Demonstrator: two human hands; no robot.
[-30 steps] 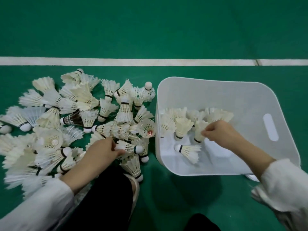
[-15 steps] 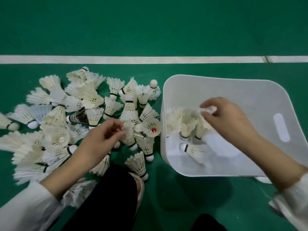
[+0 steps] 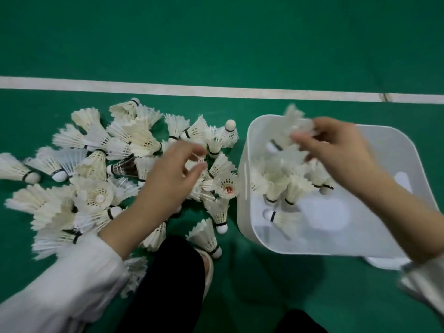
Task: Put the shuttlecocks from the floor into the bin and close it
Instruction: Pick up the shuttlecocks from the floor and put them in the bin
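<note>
On the green court floor point(image 3: 216, 44), just left of the white bin point(image 3: 396, 152), lies the pile of shuttlecocks point(image 3: 96, 164), and a few more shuttlecocks point(image 3: 283, 188) sit inside the bin. The right hand point(image 3: 336, 155) pinches one shuttlecock point(image 3: 293, 126) by its feather skirt above the bin's far left corner. The left hand point(image 3: 168, 183) hovers with curled fingers over the pile, too blurred to tell whether it holds anything. These should be feather-light and easily crushed, so the firm cork base or banded neck looks the safer hold. No brand is readable; one skirt shows a red mark point(image 3: 229, 189) inside, too small to read
</note>
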